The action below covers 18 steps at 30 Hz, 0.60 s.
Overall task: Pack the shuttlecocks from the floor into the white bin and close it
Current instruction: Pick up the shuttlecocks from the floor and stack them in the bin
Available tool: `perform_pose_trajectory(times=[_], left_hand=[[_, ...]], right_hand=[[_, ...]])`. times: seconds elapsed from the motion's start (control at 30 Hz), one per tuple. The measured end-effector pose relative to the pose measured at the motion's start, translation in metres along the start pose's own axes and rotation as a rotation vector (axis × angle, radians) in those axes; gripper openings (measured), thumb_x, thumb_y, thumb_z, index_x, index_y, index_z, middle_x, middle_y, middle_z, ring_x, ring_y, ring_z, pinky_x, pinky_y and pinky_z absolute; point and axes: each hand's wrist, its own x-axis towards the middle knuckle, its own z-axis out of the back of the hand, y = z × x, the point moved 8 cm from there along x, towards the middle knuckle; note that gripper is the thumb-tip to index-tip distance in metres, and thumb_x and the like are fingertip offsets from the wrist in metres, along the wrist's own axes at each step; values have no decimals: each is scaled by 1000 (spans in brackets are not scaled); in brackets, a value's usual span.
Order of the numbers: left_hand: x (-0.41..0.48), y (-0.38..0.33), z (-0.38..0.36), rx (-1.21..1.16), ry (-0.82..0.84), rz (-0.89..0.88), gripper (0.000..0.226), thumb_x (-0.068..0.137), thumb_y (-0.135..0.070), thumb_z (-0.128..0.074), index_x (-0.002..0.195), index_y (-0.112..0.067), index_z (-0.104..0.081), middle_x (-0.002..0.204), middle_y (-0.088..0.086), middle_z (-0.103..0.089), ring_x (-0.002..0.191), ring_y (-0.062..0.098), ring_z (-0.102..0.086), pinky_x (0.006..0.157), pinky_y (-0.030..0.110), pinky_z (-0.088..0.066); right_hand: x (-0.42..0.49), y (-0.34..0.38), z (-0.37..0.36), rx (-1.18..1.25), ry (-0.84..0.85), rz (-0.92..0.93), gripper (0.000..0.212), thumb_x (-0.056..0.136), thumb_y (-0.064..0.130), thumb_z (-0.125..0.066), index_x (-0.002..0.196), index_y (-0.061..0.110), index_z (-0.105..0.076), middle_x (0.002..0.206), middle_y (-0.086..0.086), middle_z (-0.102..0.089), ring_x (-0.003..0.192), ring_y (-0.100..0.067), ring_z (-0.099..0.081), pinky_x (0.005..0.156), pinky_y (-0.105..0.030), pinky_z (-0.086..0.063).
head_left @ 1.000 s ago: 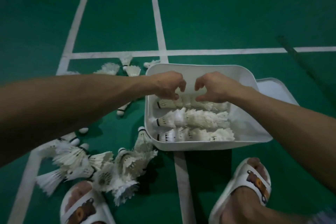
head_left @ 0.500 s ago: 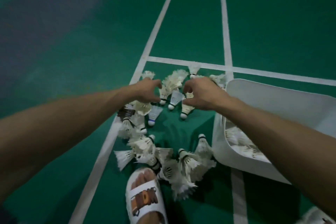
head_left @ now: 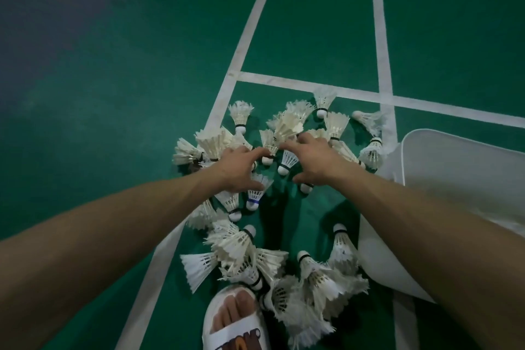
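Several white feather shuttlecocks lie scattered on the green court floor: a far cluster and a near heap. My left hand hovers over the far cluster with fingers spread, its fingertips at a small shuttlecock. Beside it, my right hand is spread too, its fingers touching the feathers of another shuttlecock. Neither hand grips anything. The white bin stands open on the right; my right arm hides most of its inside.
White court lines cross the green floor. My left foot in a white slipper stands at the bottom edge, touching the near heap. Bare floor stretches to the left and beyond the lines.
Both hands left the bin and moved left to the floor cluster. Their fingers went from curled to spread, and the view swung left, so the bin now sits at the right edge.
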Motion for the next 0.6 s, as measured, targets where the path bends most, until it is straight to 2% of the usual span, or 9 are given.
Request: perform_pose_trajectory(times=[0.13, 0.23, 0.3, 0.4, 0.5, 0.53, 0.6], left_hand=[[-5, -1, -6, -51, -83, -16, 82, 74, -55, -71, 142, -40, -29, 145, 3, -38, 133, 28, -33, 114, 50, -22], [-13, -9, -17, -63, -78, -37, 75, 78, -51, -71, 141, -33, -36, 150, 0, -30, 135, 28, -27, 113, 46, -20], [-14, -10, -29, -22, -65, -10, 69, 76, -54, -71, 135, -29, -44, 146, 1, -27, 132, 32, -25, 110, 46, -25], [-13, -10, -42, 5, -59, 43, 59, 73, -51, -75, 121, -27, -51, 142, 1, -23, 129, 36, -22, 105, 49, -35], [-11, -12, -41, 1, -82, 68, 54, 73, -43, -77, 116, -24, -51, 139, 2, -25, 126, 37, -24, 104, 47, -36], [-11, -12, -40, -10, -86, 69, 52, 73, -41, -77, 115, -23, -52, 138, 2, -25, 126, 37, -25, 103, 46, -37], [-10, -9, -36, -32, -87, 62, 51, 72, -39, -78, 113, -22, -52, 137, 1, -27, 126, 36, -27, 103, 46, -35]], right_hand=[[12, -2, -18, -9, 85, -6, 92, 76, 24, -80, 146, 44, -25, 156, -8, -13, 135, -38, -32, 108, -52, -38], [16, -6, -23, 31, 84, -19, 96, 74, 7, -79, 145, 44, -25, 153, -10, -11, 120, -33, -51, 94, -42, -52], [14, -11, -26, 12, 89, -20, 97, 74, 1, -77, 147, 40, -26, 151, -13, -11, 115, -31, -54, 95, -38, -51], [10, -20, -32, -5, 117, -43, 98, 72, 7, -81, 149, 31, -26, 156, -16, 3, 124, -35, -50, 104, -39, -42], [8, -27, -38, -2, 146, -39, 111, 62, 28, -89, 150, 34, -21, 157, -10, 11, 131, -38, -41, 110, -42, -37], [6, -27, -42, 4, 176, -26, 117, 59, 31, -91, 150, 38, -18, 157, -8, 16, 134, -39, -38, 111, -44, -36], [2, -28, -49, -6, 245, -3, 120, 58, 22, -91, 150, 41, -16, 157, -6, 22, 137, -39, -33, 111, -45, -36]])
